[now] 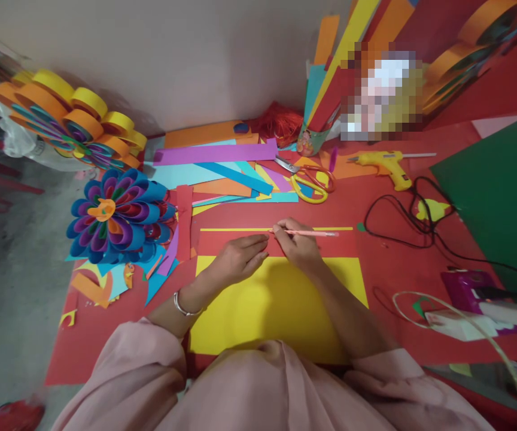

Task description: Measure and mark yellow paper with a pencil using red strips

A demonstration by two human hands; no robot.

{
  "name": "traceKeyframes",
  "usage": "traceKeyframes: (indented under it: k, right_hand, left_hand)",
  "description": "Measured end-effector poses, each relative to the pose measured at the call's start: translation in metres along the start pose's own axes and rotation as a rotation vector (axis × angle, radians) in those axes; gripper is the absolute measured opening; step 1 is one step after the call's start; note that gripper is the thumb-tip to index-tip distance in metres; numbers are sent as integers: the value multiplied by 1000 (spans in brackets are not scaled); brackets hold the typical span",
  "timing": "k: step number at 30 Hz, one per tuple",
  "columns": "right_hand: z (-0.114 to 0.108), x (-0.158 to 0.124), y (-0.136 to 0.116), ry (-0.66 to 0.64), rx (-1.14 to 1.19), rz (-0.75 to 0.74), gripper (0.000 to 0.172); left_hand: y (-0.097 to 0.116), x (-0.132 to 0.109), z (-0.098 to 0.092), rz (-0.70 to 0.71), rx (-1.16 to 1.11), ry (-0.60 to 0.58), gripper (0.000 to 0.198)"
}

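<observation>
My right hand [301, 246] is closed around a pink pencil [312, 233], with the tip toward the left and the eraser end toward the right. Under both hands lies a red paper strip [218, 242], across a large yellow sheet [240, 311]. A narrow yellow line of paper shows along the strip's far edge. My left hand [243, 257] rests on the strip with its fingers stretched toward the pencil tip. The two hands are close but apart.
Yellow-handled scissors [310, 182] lie among coloured paper strips [213, 153]. On the left stand a blue-purple paper flower [119, 215] and an orange-yellow one [70, 126]. To the right are a yellow glue gun [386, 167], its black cord [375, 239] and a white power strip [460, 326].
</observation>
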State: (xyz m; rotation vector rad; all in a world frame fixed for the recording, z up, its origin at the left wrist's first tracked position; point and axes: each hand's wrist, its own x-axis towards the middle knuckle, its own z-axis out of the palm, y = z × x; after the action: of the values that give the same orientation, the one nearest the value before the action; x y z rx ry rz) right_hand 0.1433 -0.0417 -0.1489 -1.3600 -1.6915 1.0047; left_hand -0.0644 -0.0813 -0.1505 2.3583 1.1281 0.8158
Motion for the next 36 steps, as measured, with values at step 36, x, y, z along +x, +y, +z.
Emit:
traceKeyframes:
  k: [36]
  right_hand:
    - [0,1,-19,3,156,113,26]
  left_hand:
    - [3,-19,-17,-78,192,-157,60]
